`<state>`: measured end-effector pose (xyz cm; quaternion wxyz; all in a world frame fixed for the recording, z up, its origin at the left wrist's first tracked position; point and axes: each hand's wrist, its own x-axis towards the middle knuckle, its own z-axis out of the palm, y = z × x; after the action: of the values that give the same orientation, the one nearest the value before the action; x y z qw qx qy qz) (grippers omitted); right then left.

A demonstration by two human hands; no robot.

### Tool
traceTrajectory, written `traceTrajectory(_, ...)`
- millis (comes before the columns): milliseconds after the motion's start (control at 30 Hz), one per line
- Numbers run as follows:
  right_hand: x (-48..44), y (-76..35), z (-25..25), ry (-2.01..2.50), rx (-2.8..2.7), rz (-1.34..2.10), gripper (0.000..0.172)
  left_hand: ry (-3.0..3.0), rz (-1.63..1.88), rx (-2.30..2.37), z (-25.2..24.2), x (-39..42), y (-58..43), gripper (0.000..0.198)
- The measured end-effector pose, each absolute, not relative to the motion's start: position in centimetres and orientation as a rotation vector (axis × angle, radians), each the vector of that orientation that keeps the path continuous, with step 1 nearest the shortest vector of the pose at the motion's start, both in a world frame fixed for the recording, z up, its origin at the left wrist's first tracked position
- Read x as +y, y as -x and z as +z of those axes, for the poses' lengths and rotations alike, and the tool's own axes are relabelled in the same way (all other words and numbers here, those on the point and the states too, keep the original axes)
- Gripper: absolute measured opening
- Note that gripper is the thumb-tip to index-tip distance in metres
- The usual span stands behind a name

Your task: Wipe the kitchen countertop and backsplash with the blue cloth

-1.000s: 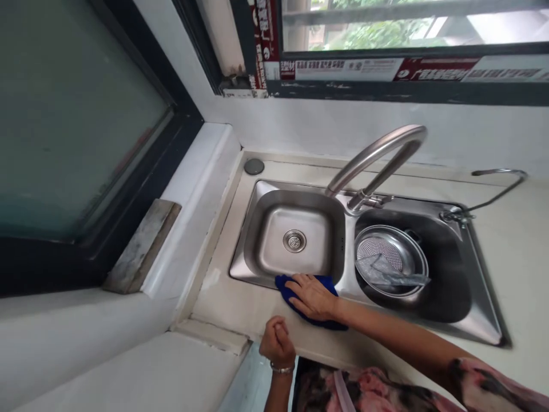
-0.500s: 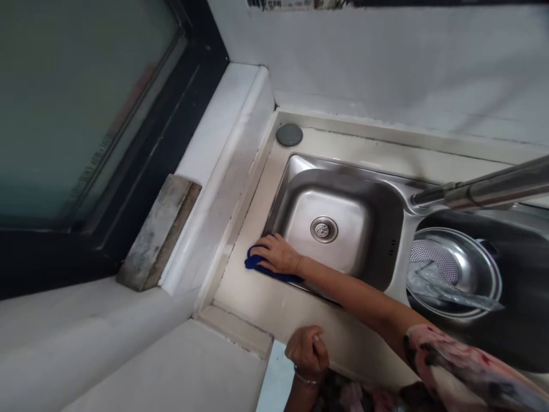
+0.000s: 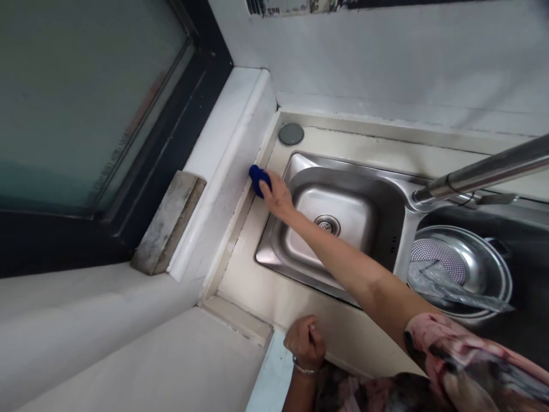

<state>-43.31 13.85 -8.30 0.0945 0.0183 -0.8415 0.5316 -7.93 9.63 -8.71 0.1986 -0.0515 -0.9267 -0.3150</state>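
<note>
Here the right hand (image 3: 278,194) grips a blue cloth (image 3: 259,179).

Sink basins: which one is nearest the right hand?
The left basin, drain visible; the right hand, gripping blue cloth, is at its edge. The other basin, farther off, holds metal cookware.

The cloth (image 3: 258,176) looks matt, the metal sink (image 3: 268,255) smooth and glossy.
</note>
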Motion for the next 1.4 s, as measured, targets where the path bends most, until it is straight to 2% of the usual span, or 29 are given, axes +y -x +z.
traceTrajectory(100,11.8,38.8,-7.2,-0.282,-2.85,1.254,0.04,0.128,-0.838,-2.606,-9.0,9.5,7.7,0.023)
traceTrajectory(200,10.2,32.9,-7.0,-0.683,-2.945,1.067,0.035,0.117,-0.792,-2.62,-9.4,9.4,7.6,0.024)
traceTrajectory(333,9.0,27.6,-7.9,-1.139,-2.823,1.094,0.033,0.101,-0.749,-2.629,-9.6,9.5,7.6,0.025)
traceTrajectory(533,13.6,25.3,-9.9,-1.344,-2.714,1.307,0.029,0.079,-0.741,-2.601,-9.3,9.8,7.7,0.028)
traceTrajectory(733,21.6,20.6,-9.7,-1.115,-2.775,1.48,0.033,0.101,-0.717,-2.581,-9.3,9.6,8.1,0.027)
traceTrajectory(933,18.6,23.5,-12.0,-0.531,-2.786,1.813,0.039,0.131,-0.756,-2.588,-9.4,9.5,8.0,0.029)
traceTrajectory(1033,15.6,25.9,-13.1,-0.634,-2.736,1.707,0.035,0.132,-0.808,-2.587,-9.4,9.5,7.8,0.029)
traceTrajectory(1233,12.6,28.4,-13.3,-0.912,-2.885,1.165,0.032,0.141,-0.897,-2.581,-9.1,9.6,7.7,0.025)
traceTrajectory(1333,13.1,30.4,-13.9,-0.868,-2.893,1.121,0.034,0.136,-0.934,-2.588,-8.8,9.7,7.7,0.023)
traceTrajectory(1400,14.0,32.9,-14.4,-0.64,-2.873,1.185,0.033,0.134,-0.965,-2.599,-8.7,9.6,7.7,0.022)
